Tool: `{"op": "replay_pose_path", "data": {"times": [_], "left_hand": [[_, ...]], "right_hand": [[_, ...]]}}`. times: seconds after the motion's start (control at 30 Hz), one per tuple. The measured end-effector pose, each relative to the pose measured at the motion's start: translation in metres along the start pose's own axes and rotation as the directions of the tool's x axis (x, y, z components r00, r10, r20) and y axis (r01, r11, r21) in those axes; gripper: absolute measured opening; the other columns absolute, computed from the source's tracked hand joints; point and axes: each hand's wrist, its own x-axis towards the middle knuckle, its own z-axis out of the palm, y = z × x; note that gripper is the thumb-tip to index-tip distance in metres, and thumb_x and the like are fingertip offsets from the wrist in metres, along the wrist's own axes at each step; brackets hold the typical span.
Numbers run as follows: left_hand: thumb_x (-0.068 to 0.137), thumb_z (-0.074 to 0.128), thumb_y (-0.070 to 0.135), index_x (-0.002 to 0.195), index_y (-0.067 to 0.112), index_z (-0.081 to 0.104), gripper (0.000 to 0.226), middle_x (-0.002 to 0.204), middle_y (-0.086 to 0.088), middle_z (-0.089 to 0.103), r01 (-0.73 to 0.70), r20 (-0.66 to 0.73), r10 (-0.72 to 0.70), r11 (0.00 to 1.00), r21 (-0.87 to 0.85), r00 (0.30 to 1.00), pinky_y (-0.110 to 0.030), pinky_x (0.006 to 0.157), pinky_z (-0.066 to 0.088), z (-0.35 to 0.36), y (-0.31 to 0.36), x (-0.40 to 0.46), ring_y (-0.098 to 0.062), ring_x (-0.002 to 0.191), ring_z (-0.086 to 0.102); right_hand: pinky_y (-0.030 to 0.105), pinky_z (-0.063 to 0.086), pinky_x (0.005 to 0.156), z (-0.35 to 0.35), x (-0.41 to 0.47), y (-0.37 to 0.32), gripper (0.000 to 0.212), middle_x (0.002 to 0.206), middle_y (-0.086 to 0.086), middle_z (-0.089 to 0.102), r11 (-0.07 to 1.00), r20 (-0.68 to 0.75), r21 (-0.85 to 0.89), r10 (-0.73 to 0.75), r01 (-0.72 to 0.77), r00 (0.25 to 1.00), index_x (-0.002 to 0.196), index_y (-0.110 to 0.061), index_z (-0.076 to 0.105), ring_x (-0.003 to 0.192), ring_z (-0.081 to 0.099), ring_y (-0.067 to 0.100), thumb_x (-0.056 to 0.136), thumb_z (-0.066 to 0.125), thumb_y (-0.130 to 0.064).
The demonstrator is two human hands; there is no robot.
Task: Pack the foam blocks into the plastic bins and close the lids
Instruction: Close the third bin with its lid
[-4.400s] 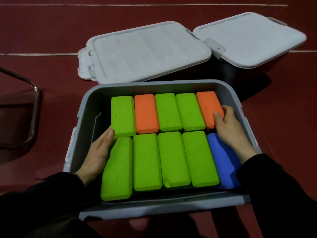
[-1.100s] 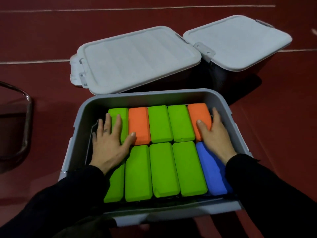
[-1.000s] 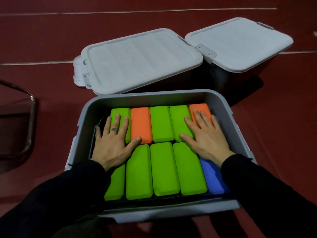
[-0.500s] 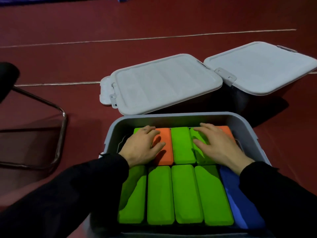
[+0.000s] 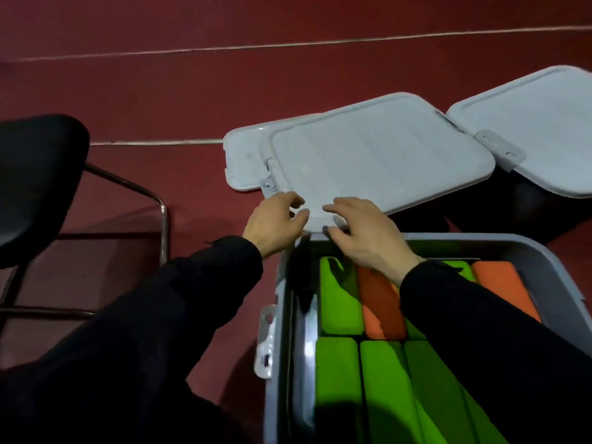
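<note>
The open grey bin (image 5: 480,241) sits at lower right, filled with green foam blocks (image 5: 339,299) and orange foam blocks (image 5: 499,283) in two rows; my sleeves hide part of them. Just behind it a loose grey lid (image 5: 378,161) lies on top of a closed bin. My left hand (image 5: 275,225) and my right hand (image 5: 365,232) are side by side at the lid's near left corner. Each pinches its edge, fingers on top and thumb at the rim.
Another grey lid edge (image 5: 243,158) sticks out under the loose lid at its left. A second closed bin (image 5: 538,129) stands at the far right. A black chair seat (image 5: 38,174) with a metal leg (image 5: 160,213) is on the left, on red floor.
Both hands left the foam blocks and reached forward to the corner of the lid behind the bin. The view swung left and closer.
</note>
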Motion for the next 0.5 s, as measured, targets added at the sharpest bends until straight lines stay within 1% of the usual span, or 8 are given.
{"op": "replay_pose_path", "data": {"times": [0.1, 0.17, 0.2, 0.27, 0.37, 0.43, 0.5], "left_hand": [[0.092, 0.054, 0.038, 0.119, 0.018, 0.066, 0.036, 0.117, 0.001, 0.071, 0.064, 0.051, -0.065, 0.997, 0.037, 0.997, -0.037, 0.087, 0.054, -0.019, -0.049, 0.025, -0.019, 0.099, 0.069], [0.092, 0.054, 0.037, 0.122, 0.017, 0.065, 0.037, 0.115, -0.001, 0.071, 0.096, 0.101, -0.101, 0.994, 0.051, 0.990, -0.039, 0.089, 0.054, -0.031, -0.072, 0.046, -0.022, 0.102, 0.068], [0.092, 0.053, 0.037, 0.123, 0.017, 0.065, 0.039, 0.115, -0.002, 0.071, 0.103, 0.123, -0.108, 0.994, 0.047, 0.987, -0.040, 0.090, 0.054, -0.035, -0.079, 0.056, -0.023, 0.103, 0.067], [0.090, 0.053, 0.038, 0.122, 0.016, 0.065, 0.041, 0.115, -0.003, 0.071, 0.086, 0.170, -0.091, 0.996, 0.037, 0.981, -0.041, 0.092, 0.053, -0.038, -0.088, 0.067, -0.024, 0.104, 0.067], [0.090, 0.054, 0.037, 0.122, 0.015, 0.066, 0.041, 0.119, -0.003, 0.071, 0.039, 0.227, -0.040, 0.999, 0.008, 0.973, -0.039, 0.092, 0.053, -0.034, -0.088, 0.069, -0.024, 0.106, 0.067], [0.087, 0.053, 0.042, 0.121, 0.016, 0.067, 0.045, 0.121, -0.002, 0.070, 0.010, 0.246, -0.005, 1.000, -0.017, 0.969, -0.038, 0.093, 0.052, -0.033, -0.081, 0.071, -0.024, 0.107, 0.067], [0.089, 0.054, 0.041, 0.122, 0.017, 0.066, 0.043, 0.122, 0.000, 0.069, 0.009, 0.248, 0.001, 0.999, -0.042, 0.969, -0.037, 0.094, 0.052, -0.038, -0.069, 0.072, -0.022, 0.106, 0.067]], "right_hand": [[0.040, 0.027, 0.121, 0.014, 0.026, -0.021, 0.053, 0.159, 0.002, 0.042, 0.998, 0.016, -0.008, 0.067, -0.067, 0.998, 0.150, -0.030, 0.047, 0.148, 0.033, 0.025, 0.099, 0.055, -0.040], [0.039, 0.025, 0.122, 0.016, 0.035, -0.032, 0.055, 0.161, 0.001, 0.038, 0.985, 0.009, 0.049, 0.166, -0.167, 0.986, 0.153, -0.031, 0.043, 0.149, 0.031, 0.022, 0.099, 0.054, -0.039], [0.038, 0.028, 0.121, 0.017, 0.036, -0.036, 0.054, 0.160, 0.000, 0.040, 0.974, -0.009, 0.080, 0.214, -0.212, 0.977, 0.152, -0.031, 0.045, 0.147, 0.033, 0.021, 0.099, 0.054, -0.039], [0.038, 0.038, 0.114, 0.015, 0.028, -0.042, 0.048, 0.151, -0.002, 0.051, 0.956, -0.042, 0.092, 0.282, -0.277, 0.959, 0.145, -0.030, 0.054, 0.139, 0.044, 0.019, 0.098, 0.055, -0.039], [0.039, 0.049, 0.099, 0.002, 0.010, -0.048, 0.031, 0.126, -0.007, 0.067, 0.951, -0.098, 0.079, 0.305, -0.298, 0.947, 0.124, -0.032, 0.068, 0.117, 0.059, 0.016, 0.098, 0.055, -0.040], [0.040, 0.051, 0.092, -0.014, 0.000, -0.047, 0.024, 0.115, -0.009, 0.070, 0.946, -0.133, 0.062, 0.324, -0.318, 0.937, 0.114, -0.032, 0.071, 0.106, 0.063, 0.016, 0.098, 0.055, -0.039], [0.040, 0.051, 0.091, -0.033, -0.004, -0.048, 0.024, 0.116, -0.010, 0.069, 0.936, -0.139, 0.046, 0.353, -0.350, 0.925, 0.115, -0.033, 0.071, 0.106, 0.064, 0.015, 0.099, 0.055, -0.039]]}}
